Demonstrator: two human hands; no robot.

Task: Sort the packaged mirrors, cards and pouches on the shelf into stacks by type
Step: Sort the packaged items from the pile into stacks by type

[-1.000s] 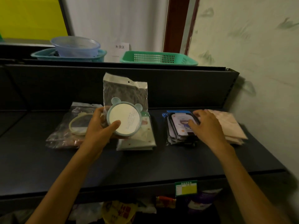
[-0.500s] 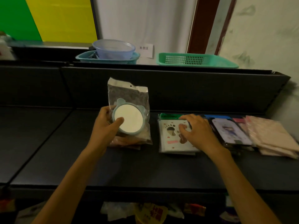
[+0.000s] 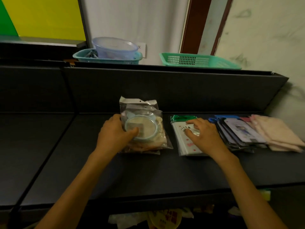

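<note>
Mirror pack [image 3: 142, 128] lowered onto stack | left hand [image 3: 115, 134] grips it

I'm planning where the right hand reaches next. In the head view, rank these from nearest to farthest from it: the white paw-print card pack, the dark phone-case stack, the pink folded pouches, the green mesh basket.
1. White paw-print card pack: under the right hand.
2. Dark phone-case stack: just right.
3. Pink folded pouches: far right.
4. Green mesh basket: on the ledge behind.
</note>
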